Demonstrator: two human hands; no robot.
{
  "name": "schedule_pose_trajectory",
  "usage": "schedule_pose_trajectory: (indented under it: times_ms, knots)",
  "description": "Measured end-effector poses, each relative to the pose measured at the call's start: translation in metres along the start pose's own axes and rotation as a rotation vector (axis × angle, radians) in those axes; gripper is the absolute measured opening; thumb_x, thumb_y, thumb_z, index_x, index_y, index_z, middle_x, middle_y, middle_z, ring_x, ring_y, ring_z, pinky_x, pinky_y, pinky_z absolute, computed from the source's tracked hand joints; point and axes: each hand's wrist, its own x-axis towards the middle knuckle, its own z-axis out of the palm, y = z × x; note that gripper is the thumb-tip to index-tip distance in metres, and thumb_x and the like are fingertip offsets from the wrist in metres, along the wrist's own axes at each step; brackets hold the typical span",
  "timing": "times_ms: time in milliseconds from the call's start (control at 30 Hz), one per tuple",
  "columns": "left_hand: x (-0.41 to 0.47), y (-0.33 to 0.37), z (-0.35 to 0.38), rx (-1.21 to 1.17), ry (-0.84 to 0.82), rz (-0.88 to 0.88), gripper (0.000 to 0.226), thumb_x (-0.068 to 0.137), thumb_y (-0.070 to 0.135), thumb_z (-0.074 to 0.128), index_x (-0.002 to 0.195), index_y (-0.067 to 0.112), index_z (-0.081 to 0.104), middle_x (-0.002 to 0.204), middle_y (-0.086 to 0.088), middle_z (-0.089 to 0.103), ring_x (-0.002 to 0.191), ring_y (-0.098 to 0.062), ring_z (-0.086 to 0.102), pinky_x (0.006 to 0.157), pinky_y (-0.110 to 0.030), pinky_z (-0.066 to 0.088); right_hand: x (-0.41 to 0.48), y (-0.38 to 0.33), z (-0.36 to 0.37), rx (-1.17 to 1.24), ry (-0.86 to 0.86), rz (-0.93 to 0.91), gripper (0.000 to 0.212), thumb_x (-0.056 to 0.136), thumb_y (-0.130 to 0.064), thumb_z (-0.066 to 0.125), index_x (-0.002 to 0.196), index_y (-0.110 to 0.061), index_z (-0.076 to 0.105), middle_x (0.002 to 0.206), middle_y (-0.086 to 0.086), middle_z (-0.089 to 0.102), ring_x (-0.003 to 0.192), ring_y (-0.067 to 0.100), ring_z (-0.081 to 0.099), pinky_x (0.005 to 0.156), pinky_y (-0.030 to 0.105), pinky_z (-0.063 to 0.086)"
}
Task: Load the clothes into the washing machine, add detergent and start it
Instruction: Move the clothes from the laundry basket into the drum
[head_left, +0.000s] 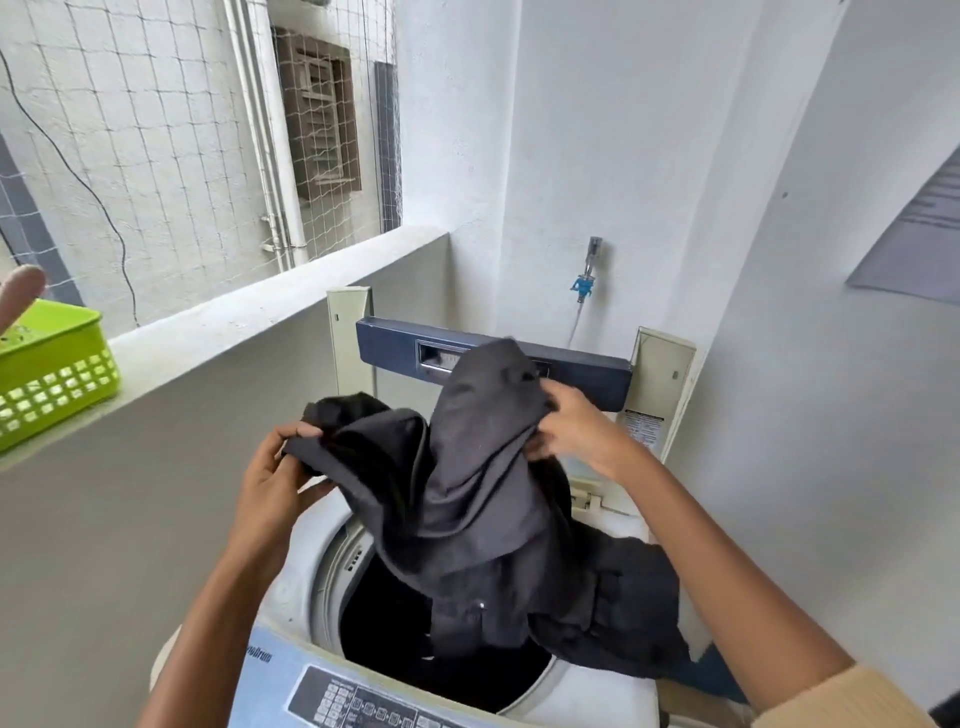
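Observation:
A dark grey garment (483, 499) hangs over the open drum of a top-loading washing machine (306, 566). My left hand (275, 467) grips one bunched edge of the garment at the left. My right hand (576, 428) pinches another fold higher up at the right. The lower part of the garment drapes over the drum's right rim and partly into the dark drum (384, 623). The machine's lid (395, 348) stands raised behind the garment. The control panel (353, 699) with its buttons lies at the near edge.
A lime-green plastic basket (52, 369) sits on the white ledge (249, 306) at the left. A water tap (589, 270) with a hose is on the wall behind the machine. Netting covers the opening above the ledge. White walls close in the right side.

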Motion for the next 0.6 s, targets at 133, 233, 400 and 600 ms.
schedule_pose_trajectory:
  times_ms: [133,233,400,600]
  knots:
    - [0.003,-0.015,0.008,-0.108,-0.031,-0.166,0.037,0.095,0.0,0.03,0.072,0.023,0.049,0.08,0.003,0.055,0.064,-0.011,0.054,0.05,-0.016,0.049,-0.005,0.054,-0.031,-0.695,-0.298,0.353,0.034,0.084,-0.01,0.061,0.117,-0.014,0.052,0.109,0.008,0.062,0.074,0.02,0.062,0.059,0.025,0.042]
    - [0.006,-0.03,0.009,-0.26,-0.06,-0.352,0.028,0.093,0.015,0.038,0.073,0.026,0.054,0.082,0.0,0.064,0.064,-0.013,0.061,0.056,-0.022,0.047,-0.013,0.091,-0.043,-0.852,-0.267,0.482,0.03,0.082,-0.013,0.063,0.111,-0.014,0.054,0.101,0.007,0.06,0.076,0.022,0.063,0.055,0.023,0.042]
    - [-0.003,-0.056,0.02,-0.259,-0.177,-0.57,0.023,0.089,0.021,0.048,0.069,0.027,0.059,0.078,-0.001,0.066,0.07,-0.016,0.063,0.065,-0.028,0.049,-0.036,0.153,-0.045,-1.068,-0.253,0.57,0.057,0.082,-0.025,0.065,0.133,-0.021,0.041,0.125,0.008,0.05,0.054,0.013,0.052,0.05,0.023,0.039]
    - [0.0,-0.056,0.025,-0.418,-0.234,-0.609,0.024,0.089,0.02,0.045,0.068,0.022,0.055,0.067,-0.002,0.063,0.06,-0.018,0.062,0.062,-0.029,0.051,-0.034,0.155,-0.025,-0.68,-0.125,0.355,0.022,0.086,-0.017,0.06,0.107,-0.013,0.059,0.099,0.007,0.061,0.066,0.017,0.062,0.048,0.018,0.044]
